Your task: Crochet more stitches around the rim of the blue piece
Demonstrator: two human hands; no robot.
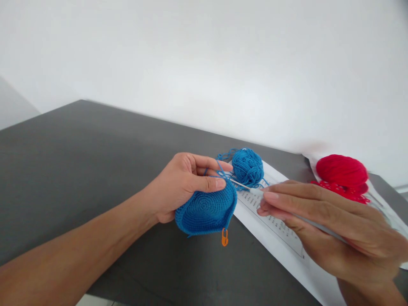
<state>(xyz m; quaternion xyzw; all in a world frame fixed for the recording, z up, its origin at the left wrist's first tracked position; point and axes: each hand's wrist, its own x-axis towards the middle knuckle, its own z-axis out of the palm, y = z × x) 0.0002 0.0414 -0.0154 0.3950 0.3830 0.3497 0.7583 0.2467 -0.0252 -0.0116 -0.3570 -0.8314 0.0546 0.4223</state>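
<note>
My left hand (188,180) pinches the upper edge of a round blue crocheted piece (205,210), which is cupped and hangs below the thumb. A strand of blue yarn runs over the left fingers. From the piece's lower right rim hangs an orange stitch marker (225,238). My right hand (325,221) is closed around the pale handle of a crochet hook (255,192). The hook's thin metal shaft points left and reaches the blue yarn near my left fingertips; its tip is too small to make out.
Behind the hands a blue yarn ball (247,167) sits by a printed sheet (270,250) on the dark table (95,161). At the right, red yarn (341,171) and a red crocheted piece (347,192) lie on white material. A white wall (204,63) stands behind the table.
</note>
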